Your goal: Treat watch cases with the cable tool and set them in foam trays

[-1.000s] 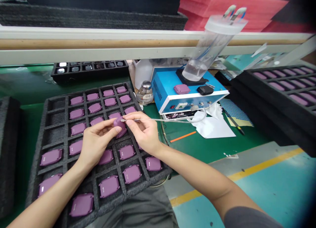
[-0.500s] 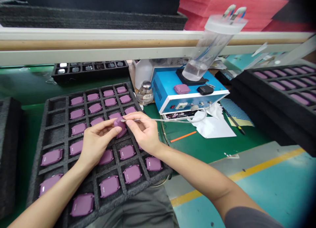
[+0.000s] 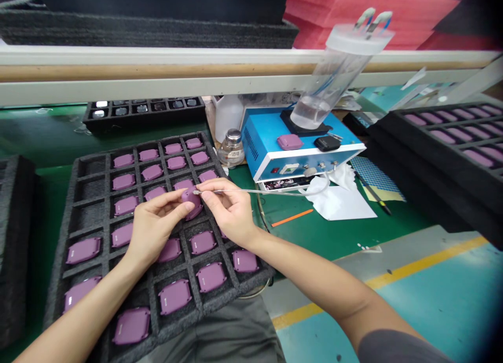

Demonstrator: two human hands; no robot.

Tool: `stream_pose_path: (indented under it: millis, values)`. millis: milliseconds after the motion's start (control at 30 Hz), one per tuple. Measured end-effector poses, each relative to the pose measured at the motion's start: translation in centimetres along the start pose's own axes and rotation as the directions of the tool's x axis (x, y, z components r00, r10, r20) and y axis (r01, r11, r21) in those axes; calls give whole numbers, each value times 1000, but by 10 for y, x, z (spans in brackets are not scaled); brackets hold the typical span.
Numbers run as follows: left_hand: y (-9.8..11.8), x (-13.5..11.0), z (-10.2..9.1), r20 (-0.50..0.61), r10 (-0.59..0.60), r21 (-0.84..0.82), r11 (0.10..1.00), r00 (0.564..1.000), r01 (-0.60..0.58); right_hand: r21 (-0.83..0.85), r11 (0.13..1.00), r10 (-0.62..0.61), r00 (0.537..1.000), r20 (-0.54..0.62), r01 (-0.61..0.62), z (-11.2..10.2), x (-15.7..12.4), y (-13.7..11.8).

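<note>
My left hand (image 3: pixel 154 224) pinches a small purple watch case (image 3: pixel 189 196) between thumb and fingers, above the middle of a dark grey foam tray (image 3: pixel 87 216). Closed around a thin clear tube (image 3: pixel 271 191) near its metal tip, my right hand (image 3: pixel 231 212) meets the case from the right. The tip is at the face of the case; whether it touches cannot be made out. More purple cases, such as one at the front (image 3: pixel 175 296), lie in the tray's compartments. Several compartments on the left are bare. My forearms and hands hide part of the tray.
Behind the tray stands a blue control box (image 3: pixel 259 135) carrying a tilted clear cylinder (image 3: pixel 330 85), a purple case and a black case. A glass bottle (image 3: pixel 231 149) stands beside it. An orange stick (image 3: pixel 293 217) and white paper (image 3: pixel 343 203) lie right. Stacked trays (image 3: pixel 424 179) stand far right.
</note>
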State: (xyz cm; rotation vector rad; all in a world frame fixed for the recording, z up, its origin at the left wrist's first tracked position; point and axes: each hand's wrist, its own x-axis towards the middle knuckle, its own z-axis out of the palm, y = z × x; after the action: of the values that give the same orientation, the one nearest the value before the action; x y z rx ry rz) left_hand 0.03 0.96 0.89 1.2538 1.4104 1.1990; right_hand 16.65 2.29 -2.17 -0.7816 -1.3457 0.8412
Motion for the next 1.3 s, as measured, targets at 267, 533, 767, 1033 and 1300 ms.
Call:
stream_pose_path:
  millis: [267,533,767,1033,1300]
  values:
    - [-1,1,-1,5,5,-2,1000,1000,-5,1,1000,-17,1000,1,17,0,0,1]
    - [1,0,-1,0,6,-8,1000,1000,-6,-8,1000,0,1000,3,0,1,0,1]
    - [1,0,0,-4,3,2,1000,1000,-3,3,1000,-9,1000,1,9,0,1,1]
    - [1,1,0,-8,-11,-6,1000,1000,11,-3,1000,-7,1000,4,7,0,0,1]
    - [1,0,0,2,4,-11,1000,1000,-4,-5,1000,1,1000,1,-1,0,0,0]
